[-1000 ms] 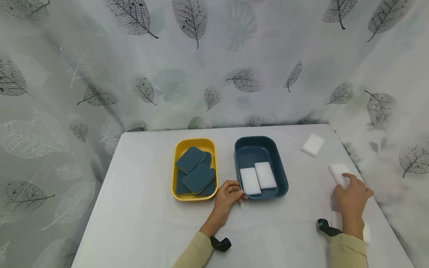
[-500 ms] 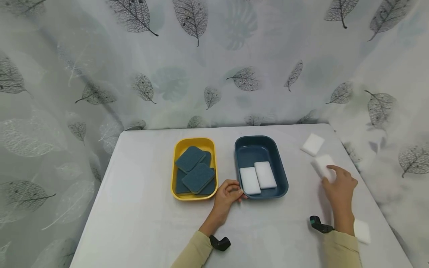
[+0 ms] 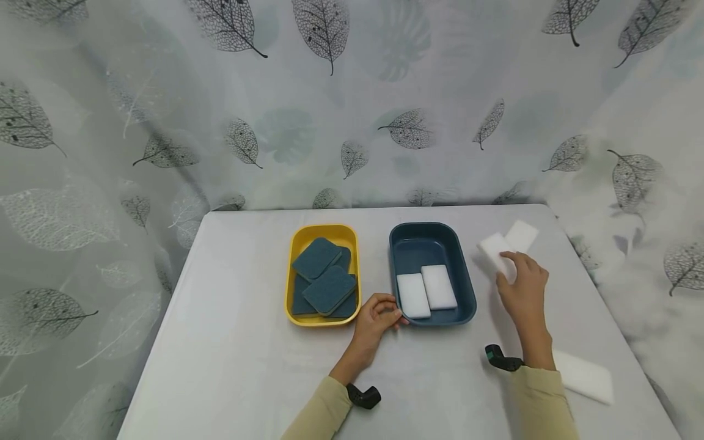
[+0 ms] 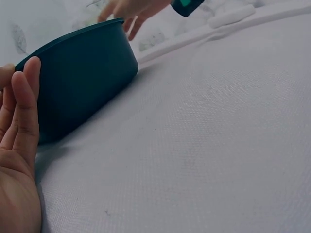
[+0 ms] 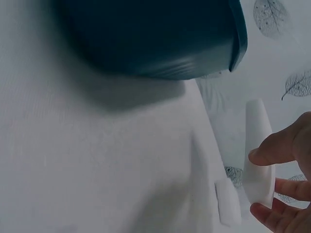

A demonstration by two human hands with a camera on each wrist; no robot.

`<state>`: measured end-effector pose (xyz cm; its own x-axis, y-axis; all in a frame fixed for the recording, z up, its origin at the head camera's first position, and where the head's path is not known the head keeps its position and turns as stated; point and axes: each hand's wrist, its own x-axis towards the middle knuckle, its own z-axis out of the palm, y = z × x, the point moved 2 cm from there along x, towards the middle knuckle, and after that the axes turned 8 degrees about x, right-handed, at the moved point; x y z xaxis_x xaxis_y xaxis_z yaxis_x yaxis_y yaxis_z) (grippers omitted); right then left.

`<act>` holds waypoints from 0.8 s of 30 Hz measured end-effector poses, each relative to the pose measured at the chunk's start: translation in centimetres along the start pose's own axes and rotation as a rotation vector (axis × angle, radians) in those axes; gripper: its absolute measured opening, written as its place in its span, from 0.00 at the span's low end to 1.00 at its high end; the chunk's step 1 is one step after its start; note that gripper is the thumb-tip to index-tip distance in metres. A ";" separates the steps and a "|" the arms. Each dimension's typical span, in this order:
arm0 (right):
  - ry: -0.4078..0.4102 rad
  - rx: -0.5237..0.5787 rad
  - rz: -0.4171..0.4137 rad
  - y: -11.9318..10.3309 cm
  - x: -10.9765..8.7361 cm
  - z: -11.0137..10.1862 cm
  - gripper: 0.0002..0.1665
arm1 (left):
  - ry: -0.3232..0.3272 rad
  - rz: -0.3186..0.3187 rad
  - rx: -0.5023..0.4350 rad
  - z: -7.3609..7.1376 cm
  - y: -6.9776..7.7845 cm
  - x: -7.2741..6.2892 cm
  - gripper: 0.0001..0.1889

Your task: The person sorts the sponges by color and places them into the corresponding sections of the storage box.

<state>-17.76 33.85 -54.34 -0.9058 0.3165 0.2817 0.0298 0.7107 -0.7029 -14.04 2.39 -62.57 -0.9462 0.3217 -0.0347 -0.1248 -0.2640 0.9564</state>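
My right hand [image 3: 525, 290] pinches a white sponge [image 3: 492, 249] between thumb and fingers, to the right of a dark blue tub [image 3: 415, 260]. In the right wrist view the held sponge [image 5: 257, 179] is raised above the table. My left hand [image 3: 374, 321] grips the tub's near left corner; in the left wrist view its fingers [image 4: 26, 102] lie along the outer wall, by the rim. Two white sponges, a left one [image 3: 414, 296] and a right one [image 3: 439, 287], lie side by side in the tub's near half.
Left of the blue tub stands a yellow tub [image 3: 288, 287] of dark teal scouring pads [image 3: 329, 290]. One white sponge [image 3: 522, 235] lies at the back right, partly overlapped by the held one. Beside the right sleeve lies white sponge material [image 3: 583, 376]. A leaf-print curtain [image 3: 352, 110] hangs behind the table.
My right hand has lifted the sponge from the table's right side and carried it left and back, towards the blue tub. The left hand keeps its place at the tub's corner.
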 end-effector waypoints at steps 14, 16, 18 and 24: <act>-0.024 0.068 -0.122 -3.9 2.0 1.7 0.27 | -0.002 -0.001 -0.011 0.1 -0.1 0.2 0.20; -0.047 0.077 -0.163 -4.5 2.2 2.0 0.27 | -0.003 0.000 -0.008 0.2 0.0 0.3 0.19; -0.075 0.080 -0.212 -5.0 2.4 2.3 0.27 | -0.002 0.000 -0.006 0.2 0.0 0.3 0.18; -0.164 0.074 -0.358 -6.3 3.0 3.4 0.28 | 0.002 0.004 -0.011 0.1 0.2 0.1 0.19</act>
<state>-22.09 28.15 -51.27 -0.9092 -0.0518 0.4131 -0.3249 0.7088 -0.6261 -14.16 2.47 -62.39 -0.9473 0.3187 -0.0314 -0.1241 -0.2751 0.9534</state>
